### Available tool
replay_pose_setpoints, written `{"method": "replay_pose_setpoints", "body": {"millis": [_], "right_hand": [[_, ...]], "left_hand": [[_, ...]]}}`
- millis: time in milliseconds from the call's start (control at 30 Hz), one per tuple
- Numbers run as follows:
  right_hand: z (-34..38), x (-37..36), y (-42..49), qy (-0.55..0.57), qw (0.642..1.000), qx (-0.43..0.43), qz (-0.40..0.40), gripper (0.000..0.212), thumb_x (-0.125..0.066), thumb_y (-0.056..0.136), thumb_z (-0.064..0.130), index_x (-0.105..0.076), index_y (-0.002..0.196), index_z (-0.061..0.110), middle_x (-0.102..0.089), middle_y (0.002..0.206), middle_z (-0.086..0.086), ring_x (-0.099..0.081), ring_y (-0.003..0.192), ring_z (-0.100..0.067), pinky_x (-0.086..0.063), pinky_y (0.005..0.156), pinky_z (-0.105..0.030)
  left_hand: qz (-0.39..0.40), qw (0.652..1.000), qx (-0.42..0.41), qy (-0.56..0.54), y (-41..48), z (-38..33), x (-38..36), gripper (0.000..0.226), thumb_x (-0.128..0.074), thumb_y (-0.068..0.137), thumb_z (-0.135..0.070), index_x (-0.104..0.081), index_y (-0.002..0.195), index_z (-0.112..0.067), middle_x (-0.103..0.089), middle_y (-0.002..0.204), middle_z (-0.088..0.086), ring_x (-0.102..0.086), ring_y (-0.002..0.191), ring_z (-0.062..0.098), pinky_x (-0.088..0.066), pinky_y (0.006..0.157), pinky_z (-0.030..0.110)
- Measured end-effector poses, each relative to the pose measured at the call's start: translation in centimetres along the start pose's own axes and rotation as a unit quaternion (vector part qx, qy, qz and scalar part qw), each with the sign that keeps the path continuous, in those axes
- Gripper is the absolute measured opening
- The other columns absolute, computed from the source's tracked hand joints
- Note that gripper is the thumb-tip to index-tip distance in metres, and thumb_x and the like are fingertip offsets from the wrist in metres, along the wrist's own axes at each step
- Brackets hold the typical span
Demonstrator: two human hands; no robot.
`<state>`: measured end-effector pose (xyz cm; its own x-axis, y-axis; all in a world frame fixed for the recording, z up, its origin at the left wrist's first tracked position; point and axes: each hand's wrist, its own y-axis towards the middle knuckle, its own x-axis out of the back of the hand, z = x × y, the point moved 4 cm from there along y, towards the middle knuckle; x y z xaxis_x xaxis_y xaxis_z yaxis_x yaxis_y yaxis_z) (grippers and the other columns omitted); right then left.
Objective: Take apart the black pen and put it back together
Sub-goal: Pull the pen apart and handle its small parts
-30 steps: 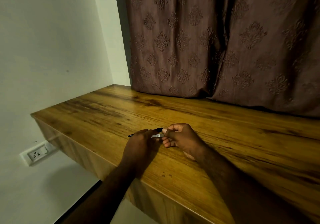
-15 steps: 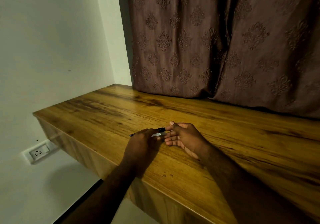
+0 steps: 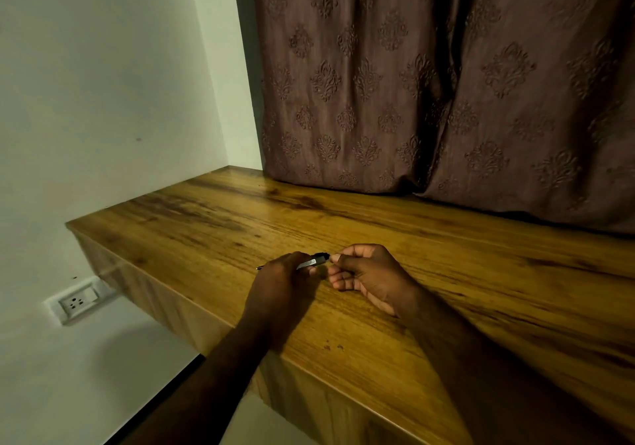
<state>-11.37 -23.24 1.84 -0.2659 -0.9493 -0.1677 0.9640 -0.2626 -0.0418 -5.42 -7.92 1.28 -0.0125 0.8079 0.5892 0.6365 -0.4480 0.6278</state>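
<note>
The black pen [image 3: 313, 261] lies nearly level just above the wooden desk [image 3: 446, 245], its silver clip catching light. My left hand [image 3: 281, 283] is wrapped around its barrel, and the thin tip sticks out to the left of the fist. My right hand [image 3: 366, 272] sits right of it, thumb and forefinger pinched at the pen's rear end. Whether the fingers grip the end cap or only touch it is too small to tell. Most of the barrel is hidden inside my left hand.
A brown patterned curtain [image 3: 429, 83] hangs down to the desk's far edge. A white wall [image 3: 103, 83] closes the left side, with a wall socket [image 3: 79, 300] below the desk's left corner. The desk's front edge [image 3: 309, 369] runs diagonally under my forearms.
My right hand's fingers, spread open half a second ago, have curled again and pinch at the pen's rear end. My left hand has kept hold of the barrel.
</note>
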Motion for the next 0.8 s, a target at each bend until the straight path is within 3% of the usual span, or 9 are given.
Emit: {"method": "replay_pose_setpoints", "body": {"millis": [367,500,633,700,800], "right_hand": [[0.6,3.1,0.3,0.042,0.998,-0.002,-0.047,0.008,-0.060,0.092,0.005,-0.064,0.093,-0.002,-0.067,0.072,-0.015,-0.064,0.055,-0.019,-0.056,0.050,-0.026],[0.9,3.9,0.5,0.042,0.996,0.018,-0.071,0.011,-0.060,0.092,0.006,-0.062,0.097,-0.004,-0.066,0.073,-0.015,-0.063,0.053,-0.018,-0.054,0.048,-0.025],[1.0,4.1,0.6,-0.001,0.992,0.055,-0.114,0.010,-0.062,0.092,0.008,-0.063,0.090,-0.001,-0.065,0.072,-0.013,-0.059,0.052,-0.017,-0.050,0.045,-0.025],[1.1,4.4,0.7,-0.034,0.984,0.079,-0.155,0.008,-0.062,0.091,0.006,-0.064,0.086,0.000,-0.065,0.071,-0.011,-0.056,0.052,-0.015,-0.048,0.045,-0.023],[1.3,5.1,0.8,-0.129,0.960,0.122,-0.216,0.012,-0.064,0.090,0.008,-0.067,0.079,0.008,-0.066,0.070,-0.009,-0.056,0.059,-0.015,-0.048,0.055,-0.024]], "left_hand": [[-0.027,0.999,0.016,0.011,0.0,0.3,0.1,0.030,-0.053,0.089,-0.058,-0.062,0.086,-0.030,-0.062,0.065,-0.010,-0.059,0.056,0.004,-0.049,0.048,0.033],[-0.046,0.998,0.015,0.034,-0.1,-0.3,0.7,0.022,-0.048,0.092,-0.052,-0.051,0.087,-0.030,-0.056,0.055,-0.011,-0.057,0.051,0.002,-0.033,0.040,0.011],[-0.040,0.998,0.010,0.041,-0.2,-1.2,1.0,0.017,-0.045,0.095,-0.045,-0.040,0.089,-0.030,-0.050,0.053,-0.010,-0.052,0.043,0.004,-0.027,0.040,0.010],[-0.036,0.999,0.012,0.039,-0.2,-1.4,1.0,0.017,-0.044,0.096,-0.044,-0.041,0.091,-0.027,-0.054,0.056,-0.008,-0.052,0.044,0.004,-0.032,0.042,0.019],[-0.033,0.999,0.009,0.041,-0.2,-1.4,1.1,0.021,-0.043,0.095,-0.048,-0.043,0.091,-0.028,-0.055,0.060,-0.009,-0.053,0.048,0.003,-0.031,0.044,0.019]]}}
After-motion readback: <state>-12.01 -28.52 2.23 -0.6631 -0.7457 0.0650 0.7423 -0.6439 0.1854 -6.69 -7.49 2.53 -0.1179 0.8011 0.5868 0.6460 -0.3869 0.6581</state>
